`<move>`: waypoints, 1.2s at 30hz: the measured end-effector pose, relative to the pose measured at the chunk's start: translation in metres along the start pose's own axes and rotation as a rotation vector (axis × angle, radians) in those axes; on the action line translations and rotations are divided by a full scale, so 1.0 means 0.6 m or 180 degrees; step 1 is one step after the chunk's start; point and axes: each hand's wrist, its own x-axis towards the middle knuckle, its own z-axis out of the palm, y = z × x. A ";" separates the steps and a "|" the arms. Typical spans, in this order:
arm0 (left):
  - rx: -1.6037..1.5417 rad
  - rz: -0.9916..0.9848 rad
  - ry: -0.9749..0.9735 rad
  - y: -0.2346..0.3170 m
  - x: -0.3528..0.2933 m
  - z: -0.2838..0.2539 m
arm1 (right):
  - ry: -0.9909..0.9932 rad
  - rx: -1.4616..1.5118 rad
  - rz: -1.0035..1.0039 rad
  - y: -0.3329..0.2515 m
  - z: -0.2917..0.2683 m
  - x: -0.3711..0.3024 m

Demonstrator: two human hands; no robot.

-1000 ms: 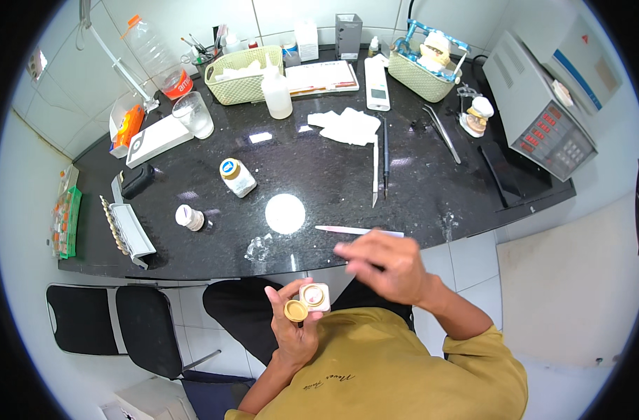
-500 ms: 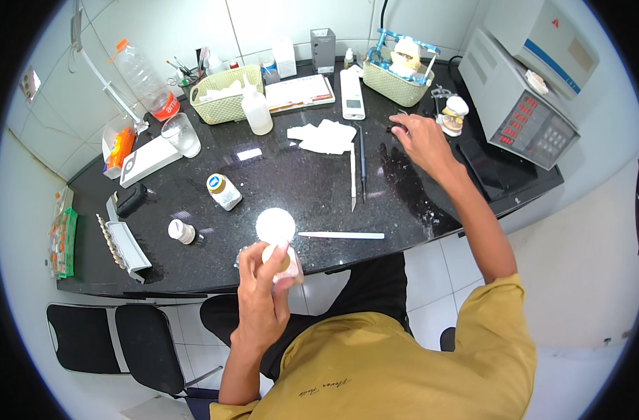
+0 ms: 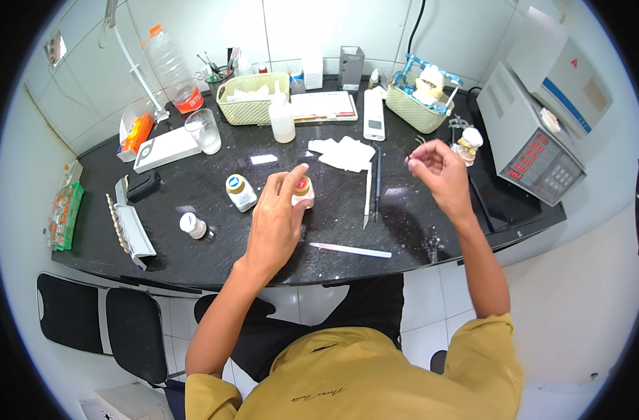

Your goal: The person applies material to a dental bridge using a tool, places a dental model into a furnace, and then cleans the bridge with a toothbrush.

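Black speckled stone surface (image 3: 193, 182) with lots of small lab stuff spread over it. The left hand (image 3: 277, 217) is down on a small jar (image 3: 303, 190) with a reddish cap, fingers curled around its side and the index finger stretched up past the top, so it looks like it's got hold of it, though the hand covers most of the jar. Just left of that sits a small bottle (image 3: 240, 192) with a gold and blue top, and further left a little white pot (image 3: 192, 225). The right hand (image 3: 435, 168) is lifted off to the right, fingers loosely curled with thumb and forefinger pinched together; can't tell if something tiny is between them. Between the two hands lie a pale tool (image 3: 366, 198) and a dark tool (image 3: 377, 183), side by side, below some white tissues (image 3: 344, 152). A pinkish flat stick (image 3: 349, 250) lies near the front edge.
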 end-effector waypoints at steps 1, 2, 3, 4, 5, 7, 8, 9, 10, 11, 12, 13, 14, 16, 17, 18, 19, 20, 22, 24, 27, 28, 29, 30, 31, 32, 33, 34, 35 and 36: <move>-0.0021 -0.0082 -0.0023 -0.004 0.000 0.002 | -0.0036 0.0597 0.0126 -0.030 0.006 -0.016; -0.0051 -0.0155 -0.0062 -0.010 -0.001 0.007 | -0.0105 0.0749 0.0115 -0.051 0.003 -0.028; -0.0077 -0.0222 -0.0117 -0.014 -0.002 0.012 | -0.0133 0.0850 0.0081 -0.064 0.000 -0.037; -0.0123 -0.0383 -0.0219 -0.014 -0.003 0.014 | -0.0160 0.0959 0.0055 -0.073 -0.001 -0.044; -0.0029 -0.0269 -0.0074 -0.012 -0.003 0.017 | -0.0191 0.1069 0.0028 -0.081 -0.003 -0.050; 0.0150 -0.0060 0.0238 -0.004 -0.003 0.020 | -0.0201 0.1083 0.0005 -0.093 -0.005 -0.053; 0.0109 -0.0037 0.0364 0.004 -0.002 0.017 | -0.0233 0.1131 -0.0007 -0.095 -0.005 -0.054; 0.0099 0.0069 0.0436 0.005 -0.002 0.014 | -0.0266 0.1168 -0.0033 -0.101 -0.006 -0.054; 0.0093 0.0169 0.0512 0.002 -0.004 0.008 | -0.0300 0.1159 -0.0010 -0.107 -0.007 -0.055; 0.0089 0.0267 0.0591 0.001 -0.005 0.005 | -0.0339 0.1152 0.0012 -0.114 -0.007 -0.056; 0.0032 0.0301 0.0740 0.001 -0.007 0.002 | -0.0386 0.1170 0.0047 -0.114 -0.003 -0.056; -0.0023 0.0444 0.0755 0.002 -0.009 0.000 | -0.0379 0.1141 0.0007 -0.110 0.000 -0.053; -0.0078 0.0587 0.0773 0.005 -0.009 0.000 | -0.0374 0.1112 -0.0035 -0.102 0.004 -0.046; -0.0220 0.0710 0.0696 0.023 -0.007 0.012 | -0.0325 0.0978 -0.0062 -0.080 0.014 -0.031; -0.0240 0.0846 0.0379 0.032 0.000 0.017 | -0.0268 0.0571 -0.0126 -0.068 0.021 -0.019; -0.0145 0.0741 0.0066 0.042 0.008 0.037 | -0.0205 0.0145 -0.0182 -0.048 0.026 -0.006; -0.0058 0.0645 -0.0236 0.054 0.019 0.055 | -0.0140 -0.0292 -0.0250 -0.035 0.029 0.007; 0.0210 0.0665 -0.0316 0.059 0.032 0.073 | -0.0181 -0.0558 -0.0334 -0.025 0.032 0.019; 0.0791 0.0706 -0.0468 0.057 0.060 0.108 | -0.0264 -0.1052 -0.0536 -0.009 0.042 0.045; 0.1069 0.0710 -0.0469 0.046 0.086 0.144 | -0.0401 -0.1456 -0.0671 0.022 0.043 0.066; 0.1350 0.0539 -0.0819 0.037 0.109 0.171 | -0.0547 -0.1761 -0.0694 0.061 0.049 0.082; 0.1517 0.0367 -0.1162 0.045 0.117 0.168 | -0.0573 -0.1755 -0.0689 0.070 0.051 0.083; 0.1681 0.0193 -0.1505 0.049 0.122 0.168 | -0.0598 -0.1748 -0.0684 0.076 0.053 0.085; 0.1651 0.0213 -0.1443 0.046 0.119 0.172 | -0.0604 -0.1788 -0.0749 0.079 0.056 0.085; 0.1619 0.0234 -0.1382 0.042 0.113 0.177 | -0.0609 -0.1829 -0.0813 0.081 0.059 0.085; 0.1586 0.0257 -0.1320 0.039 0.109 0.181 | -0.0613 -0.1871 -0.0876 0.084 0.061 0.086; 0.1543 0.0262 -0.1297 0.036 0.108 0.180 | -0.0651 -0.1932 -0.0953 0.087 0.064 0.086; 0.1499 0.0268 -0.1274 0.033 0.107 0.178 | -0.0688 -0.1994 -0.1030 0.089 0.065 0.089; 0.1454 0.0275 -0.1251 0.032 0.105 0.177 | -0.0724 -0.2057 -0.1106 0.091 0.066 0.089; 0.1440 0.0282 -0.1253 0.031 0.106 0.176 | -0.0735 -0.2120 -0.1173 0.091 0.064 0.089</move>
